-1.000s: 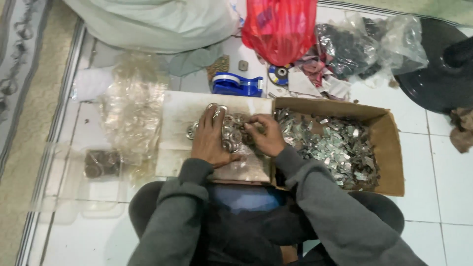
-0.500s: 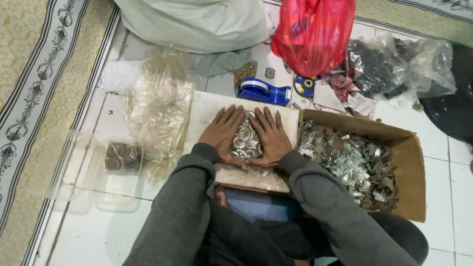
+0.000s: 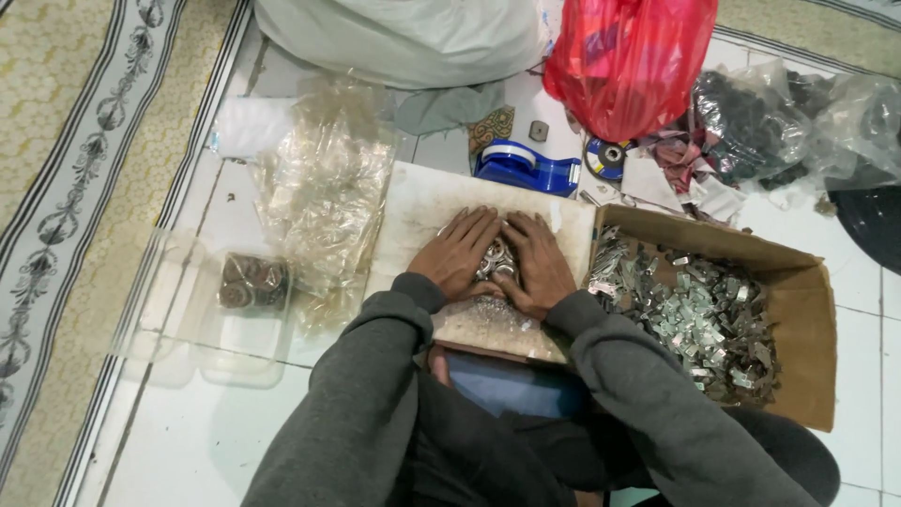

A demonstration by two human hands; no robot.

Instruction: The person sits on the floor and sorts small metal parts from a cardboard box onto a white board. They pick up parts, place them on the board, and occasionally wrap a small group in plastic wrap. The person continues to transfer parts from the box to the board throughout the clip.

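Both hands flat, palms down, fingers spread and loosely cupped, pressed side by side over a small heap of shiny metal pieces. Left hand on the left flank of the heap, right hand on the right flank, fingertips nearly meeting above it; open, gripping nothing, only covering and corralling. Grey sleeves down to both wrists.

Heap resting on a pale, stained board, which lies across the lap, far end reaching toward the floor tiles. More loose silvery bits scattered on the board's near edge, just below the hands.

Just beside the board on the right, touching it: an open cardboard box thickly filled with similar silvery metal clips. Beyond the board, a blue tape dispenser on the white tiled floor, with a small round reel close by. Farther back, a red plastic bag and a large white sack. To the right of the red bag, clear bags of dark parts.

Left of the board, a crumpled pile of clear plastic bags; further left, a clear plastic tub holding a few brownish round pieces. Patterned carpet along the far left edge.
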